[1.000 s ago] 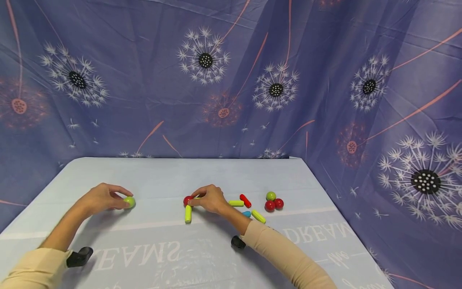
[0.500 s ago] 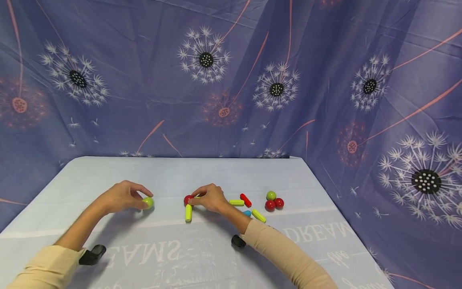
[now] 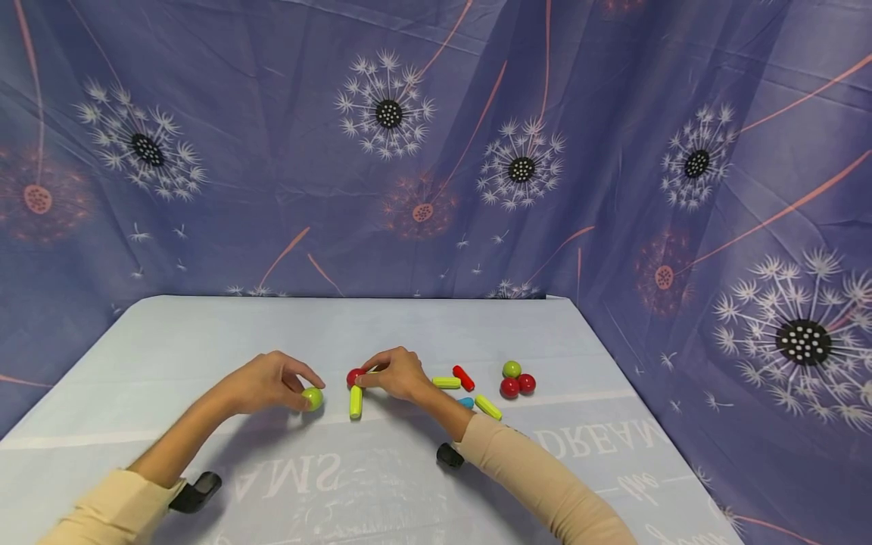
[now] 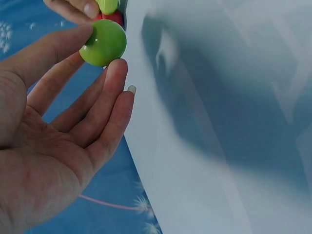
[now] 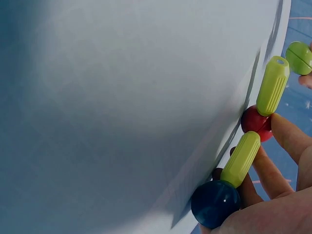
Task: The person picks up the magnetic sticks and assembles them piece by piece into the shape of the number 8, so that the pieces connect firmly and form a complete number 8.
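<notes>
Two rods (image 5: 273, 87) already join at a red ball (image 5: 253, 123), gripped by the right hand (image 3: 402, 376); the left hand (image 3: 264, 384) pinches an unattached green ball (image 3: 312, 399); spare pieces (image 3: 509, 388) lie toward the tabletop's (image 3: 477, 329) right edge.

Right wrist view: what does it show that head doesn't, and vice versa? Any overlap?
Only right wrist: a blue ball at one end of the joined chain, by the right hand.

Only head: the loose red stick, blue stick, two loose yellow sticks and a group of three balls.

Both: right hand, the chain's red ball, and the left hand, mostly cropped in right wrist, holding a green ball.
</notes>
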A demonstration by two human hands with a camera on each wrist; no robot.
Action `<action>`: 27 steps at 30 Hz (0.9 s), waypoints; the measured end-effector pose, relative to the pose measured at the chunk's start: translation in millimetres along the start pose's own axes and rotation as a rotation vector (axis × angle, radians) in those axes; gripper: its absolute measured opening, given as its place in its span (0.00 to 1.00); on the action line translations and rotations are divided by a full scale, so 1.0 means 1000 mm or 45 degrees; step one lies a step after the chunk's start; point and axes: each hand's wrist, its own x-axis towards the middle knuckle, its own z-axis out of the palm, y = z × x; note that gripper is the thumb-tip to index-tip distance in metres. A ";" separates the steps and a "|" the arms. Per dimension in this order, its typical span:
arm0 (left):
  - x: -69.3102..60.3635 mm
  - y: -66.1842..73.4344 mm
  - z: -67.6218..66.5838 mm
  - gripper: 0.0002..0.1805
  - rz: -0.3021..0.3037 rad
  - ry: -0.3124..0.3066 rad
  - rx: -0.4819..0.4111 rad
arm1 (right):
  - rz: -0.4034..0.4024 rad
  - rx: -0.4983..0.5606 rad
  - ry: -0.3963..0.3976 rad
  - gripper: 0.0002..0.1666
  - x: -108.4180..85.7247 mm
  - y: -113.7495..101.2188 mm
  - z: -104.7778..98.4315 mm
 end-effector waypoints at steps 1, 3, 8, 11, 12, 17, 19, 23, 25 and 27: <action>0.000 0.002 0.002 0.18 0.007 -0.008 -0.001 | -0.002 0.003 -0.001 0.15 0.000 0.000 0.000; 0.000 0.006 0.005 0.18 0.023 -0.023 -0.006 | -0.004 0.002 -0.003 0.15 0.001 0.000 0.001; 0.001 0.015 0.012 0.17 0.059 -0.077 -0.045 | -0.007 -0.012 0.005 0.14 0.001 0.000 0.001; 0.001 0.020 0.016 0.17 0.080 -0.104 -0.055 | -0.006 -0.012 0.008 0.15 0.001 0.000 0.001; 0.002 0.021 0.018 0.16 0.087 -0.109 -0.051 | -0.008 -0.012 0.008 0.15 0.001 0.001 0.001; 0.004 0.025 0.027 0.16 0.142 -0.120 -0.038 | -0.018 -0.007 0.002 0.15 0.001 0.001 0.001; 0.005 0.026 0.030 0.15 0.157 -0.129 -0.048 | -0.020 -0.007 0.000 0.15 0.001 0.001 0.001; 0.007 0.026 0.035 0.15 0.177 -0.134 -0.054 | -0.020 -0.005 0.000 0.15 0.001 0.002 0.001; 0.008 0.026 0.037 0.15 0.187 -0.132 -0.050 | -0.024 -0.008 0.004 0.14 0.002 0.002 0.001; 0.009 0.026 0.039 0.15 0.192 -0.132 -0.050 | -0.028 -0.011 0.005 0.14 0.002 0.003 0.001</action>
